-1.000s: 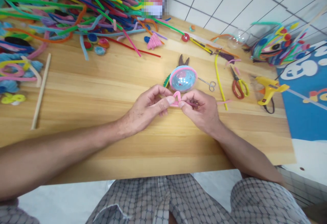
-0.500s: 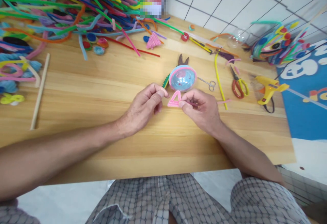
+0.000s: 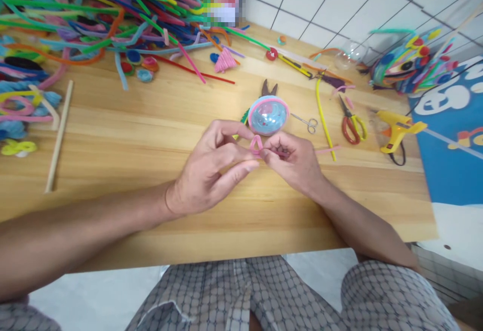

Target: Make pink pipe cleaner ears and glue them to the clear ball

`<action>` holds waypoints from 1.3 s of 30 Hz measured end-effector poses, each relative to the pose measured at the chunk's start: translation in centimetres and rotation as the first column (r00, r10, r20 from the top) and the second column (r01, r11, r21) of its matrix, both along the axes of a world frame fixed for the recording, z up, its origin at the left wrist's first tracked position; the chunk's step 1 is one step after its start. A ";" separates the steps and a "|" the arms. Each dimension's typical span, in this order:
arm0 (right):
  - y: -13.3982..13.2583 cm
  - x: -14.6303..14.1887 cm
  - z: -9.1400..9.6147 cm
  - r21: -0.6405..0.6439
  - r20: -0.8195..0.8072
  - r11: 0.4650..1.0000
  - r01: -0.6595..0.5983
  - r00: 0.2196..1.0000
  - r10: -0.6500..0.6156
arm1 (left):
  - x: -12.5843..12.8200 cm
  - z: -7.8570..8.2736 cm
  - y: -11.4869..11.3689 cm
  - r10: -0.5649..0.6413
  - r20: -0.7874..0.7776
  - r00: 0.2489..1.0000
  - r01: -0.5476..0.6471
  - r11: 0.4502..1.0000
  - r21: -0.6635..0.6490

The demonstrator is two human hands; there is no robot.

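A pink pipe cleaner [image 3: 256,142] bent into a small triangle sits between my hands above the table. My right hand [image 3: 296,162] pinches its right corner between thumb and fingers, and a strand runs back under the palm. My left hand [image 3: 217,165] has its thumb and fingers spread around the triangle's left side; its fingertips are at or very near the pipe cleaner and partly hide it. Just beyond is a clear half-dome [image 3: 268,115] with a pink and light-blue fuzzy rim. Dark plier jaws [image 3: 269,87] stick out behind that dome.
Small scissors [image 3: 311,126], a yellow pipe cleaner [image 3: 323,114], red-and-yellow-handled scissors [image 3: 351,126] and a yellow glue gun [image 3: 398,129] lie to the right. A heap of coloured pipe cleaners [image 3: 113,14] fills the back left. A wooden stick [image 3: 59,137] lies at left.
My left hand has opened from a pinch and moved right, its fingers now around the pink triangle. My right hand keeps its hold, shifted slightly left.
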State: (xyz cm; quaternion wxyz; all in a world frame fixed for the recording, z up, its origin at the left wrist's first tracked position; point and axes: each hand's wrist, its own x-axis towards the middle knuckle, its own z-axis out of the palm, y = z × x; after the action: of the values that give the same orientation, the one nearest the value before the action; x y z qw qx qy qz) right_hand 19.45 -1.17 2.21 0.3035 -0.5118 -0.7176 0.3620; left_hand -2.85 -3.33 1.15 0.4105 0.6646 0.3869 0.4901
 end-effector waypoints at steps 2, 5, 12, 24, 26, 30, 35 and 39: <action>0.0 0.1 -0.1 0.001 -0.004 1.000 -0.016 1.000 0.016 | 0.0 -0.4 0.0 0.042 0.002 0.999 -0.042 0.999 0.018; 0.0 0.1 0.0 -0.001 -0.013 0.999 -0.041 0.999 0.041 | 0.2 -1.2 0.2 0.062 0.069 0.996 -0.055 0.993 -0.101; 0.1 0.4 0.3 0.009 -0.012 0.997 -0.082 0.997 0.082 | 0.7 -1.2 0.2 -0.195 0.162 0.967 0.250 0.836 -0.488; 0.4 1.4 1.3 0.199 0.190 0.955 -0.219 0.965 0.181 | 0.8 -1.3 1.4 -0.120 0.364 0.923 0.326 0.747 -0.579; 0.4 1.8 1.7 0.399 0.282 0.891 -0.218 0.954 0.107 | 0.9 -1.4 1.4 -0.071 0.389 0.918 0.312 0.736 -0.601; -1.0 2.0 3.0 0.709 0.355 0.680 -0.190 0.928 -0.110 | 1.1 -1.4 1.6 -0.013 0.434 0.901 0.312 0.714 -0.626; -3.6 0.6 4.0 0.536 0.342 0.798 -0.278 0.935 0.096 | 1.0 -0.8 1.9 0.060 0.503 0.862 0.343 0.663 -0.666; -3.3 -0.2 2.5 0.211 0.071 0.967 -0.143 0.989 0.131 | 0.9 -0.4 1.8 0.079 0.585 0.807 0.420 0.620 -0.663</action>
State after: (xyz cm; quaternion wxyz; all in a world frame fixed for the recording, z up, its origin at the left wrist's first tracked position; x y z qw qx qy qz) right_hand 19.24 -4.48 4.76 0.3113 -0.4350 -0.7945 0.2874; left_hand -1.90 -1.49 0.72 0.7938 0.2860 0.3497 0.4071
